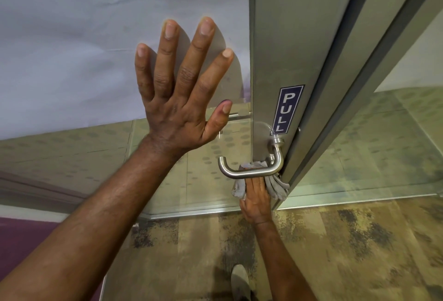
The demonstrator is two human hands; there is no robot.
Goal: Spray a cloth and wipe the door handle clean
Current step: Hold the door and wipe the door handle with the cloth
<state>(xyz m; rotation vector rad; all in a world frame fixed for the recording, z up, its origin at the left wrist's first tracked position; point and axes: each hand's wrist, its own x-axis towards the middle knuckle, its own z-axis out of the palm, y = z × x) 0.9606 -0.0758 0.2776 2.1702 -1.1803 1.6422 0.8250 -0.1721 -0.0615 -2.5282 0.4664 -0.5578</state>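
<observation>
Mid-wipe: right hand (257, 196) grips cloth (275, 187) under the handle (249, 173), left hand (178, 99) flat, fingers spread, on glass (72, 61); next probably the lever top.

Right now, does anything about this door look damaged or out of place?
Nothing stands out. The door handle and PULL sticker look intact; the right hand holds the grey cloth against the handle.

The door handle (251, 173) is made of brushed metal with a dull satin sheen, and the cloth (275, 187) is a soft, matt grey fabric. The door panel (72, 49) is seen as smooth glass, framed by matt metal (287, 37); the floor (335, 240) is covered in rough, mottled carpet.
</observation>
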